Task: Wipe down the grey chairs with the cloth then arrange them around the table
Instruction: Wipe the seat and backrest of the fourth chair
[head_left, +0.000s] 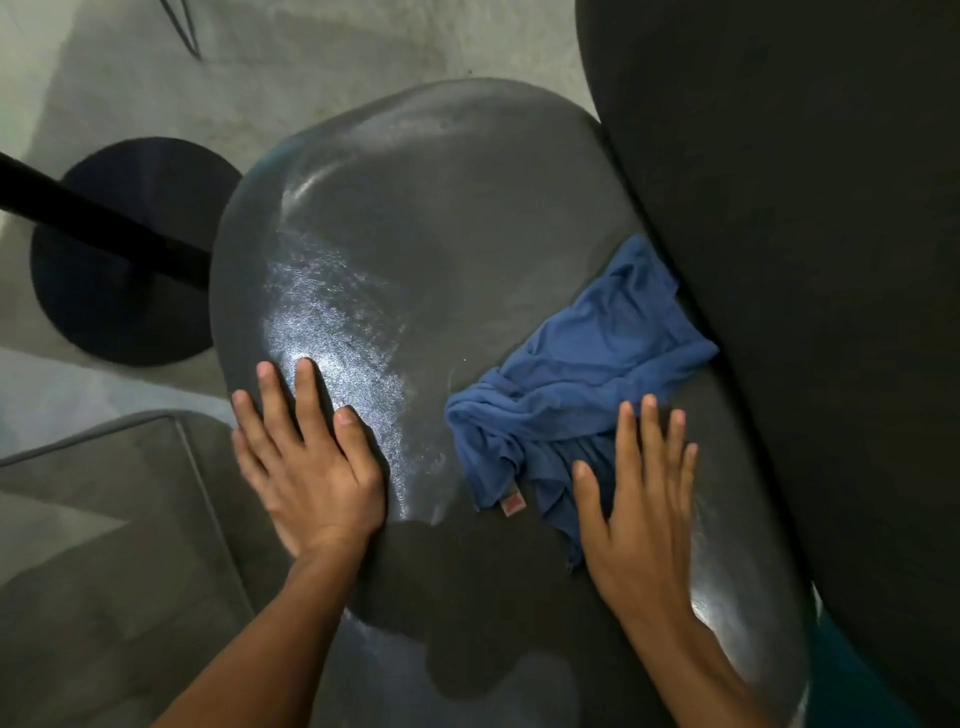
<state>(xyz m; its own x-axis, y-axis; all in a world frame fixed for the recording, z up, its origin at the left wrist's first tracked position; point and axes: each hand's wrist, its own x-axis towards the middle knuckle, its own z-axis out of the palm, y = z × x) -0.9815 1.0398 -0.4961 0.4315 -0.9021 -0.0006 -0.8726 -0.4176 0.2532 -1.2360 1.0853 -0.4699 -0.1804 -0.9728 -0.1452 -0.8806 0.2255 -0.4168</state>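
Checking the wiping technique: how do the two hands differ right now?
The right hand presses the blue cloth; the left hand rests bare on the grey chair seat. The left sits on the shiny streaked patch, the right nearer the backrest. Both lie flat, fingers straight.

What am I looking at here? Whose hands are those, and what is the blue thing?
The camera sits on a person's head and looks down, so you see that person's own two arms. There is only this one picture. The big dark shiny shape is the seat of a grey chair. The left hand rests flat on the seat. The right hand presses with straight fingers on a crumpled blue cloth for wiping. Nothing is gripped. On the floor to the left stands a round black base with a pole.
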